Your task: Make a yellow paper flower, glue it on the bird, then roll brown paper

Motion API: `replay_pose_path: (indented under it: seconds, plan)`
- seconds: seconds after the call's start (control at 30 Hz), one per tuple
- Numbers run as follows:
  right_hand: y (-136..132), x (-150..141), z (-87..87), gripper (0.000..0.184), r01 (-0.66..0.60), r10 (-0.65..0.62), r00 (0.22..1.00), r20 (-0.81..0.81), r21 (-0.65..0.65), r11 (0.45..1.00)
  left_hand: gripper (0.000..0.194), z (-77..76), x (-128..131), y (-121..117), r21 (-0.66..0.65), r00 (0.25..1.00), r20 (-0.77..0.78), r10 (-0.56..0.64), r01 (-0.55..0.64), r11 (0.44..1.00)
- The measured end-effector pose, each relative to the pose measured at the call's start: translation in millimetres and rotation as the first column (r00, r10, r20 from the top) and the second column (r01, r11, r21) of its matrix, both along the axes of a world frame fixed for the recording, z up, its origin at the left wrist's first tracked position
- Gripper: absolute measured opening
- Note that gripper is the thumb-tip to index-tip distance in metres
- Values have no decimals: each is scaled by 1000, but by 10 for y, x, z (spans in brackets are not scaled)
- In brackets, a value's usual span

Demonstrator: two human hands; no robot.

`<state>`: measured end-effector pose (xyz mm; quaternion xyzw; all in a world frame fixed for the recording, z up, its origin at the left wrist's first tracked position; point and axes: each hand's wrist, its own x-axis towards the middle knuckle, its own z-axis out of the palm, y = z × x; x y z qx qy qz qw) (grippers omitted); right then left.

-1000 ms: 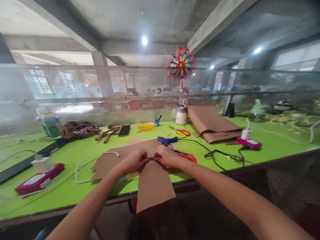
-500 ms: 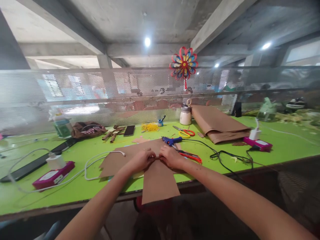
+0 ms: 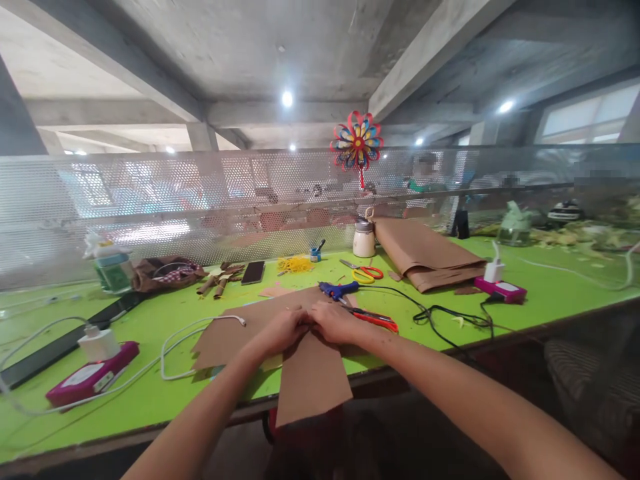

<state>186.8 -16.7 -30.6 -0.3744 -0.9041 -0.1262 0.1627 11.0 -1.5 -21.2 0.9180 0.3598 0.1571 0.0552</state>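
Observation:
My left hand (image 3: pixel 289 329) and my right hand (image 3: pixel 329 321) meet at the far end of a strip of brown paper (image 3: pixel 313 383), fingers pinched on its edge. That edge looks rolled or folded, though my fingers mostly cover it. The strip's near end hangs over the table's front edge. Beneath my hands lies a larger brown sheet (image 3: pixel 235 333). Just beyond my right hand rests a blue glue gun (image 3: pixel 337 290), with a red-handled tool (image 3: pixel 377 320) beside it. Orange-and-yellow scissors (image 3: pixel 364 272) lie farther back.
A white cable (image 3: pixel 170 353) runs from a magenta power strip (image 3: pixel 93 380) on the left. Black cord (image 3: pixel 435 317) trails right to another magenta power strip (image 3: pixel 500 289). Folded brown paper (image 3: pixel 430 253), a white jar (image 3: pixel 363 241), a phone (image 3: pixel 253 272) and short brown rolls (image 3: pixel 220 283) lie at the back.
My hands have drawn closer together on the paper's far edge, hiding the rolled part that showed between them before. The view has shifted slightly with head movement.

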Motion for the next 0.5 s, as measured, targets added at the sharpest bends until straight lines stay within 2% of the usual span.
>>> replay_pose_path:
  seconds: [0.37,0.5]
  plan:
    - [25,5,-91,7,-42,43,999,-2,63,997,15,-152,-58,24,99,999,0,45,-45,994]
    - [41,18,-136,9,-68,69,998,-16,63,996,17,-171,-71,13,83,997,12,71,-72,994]
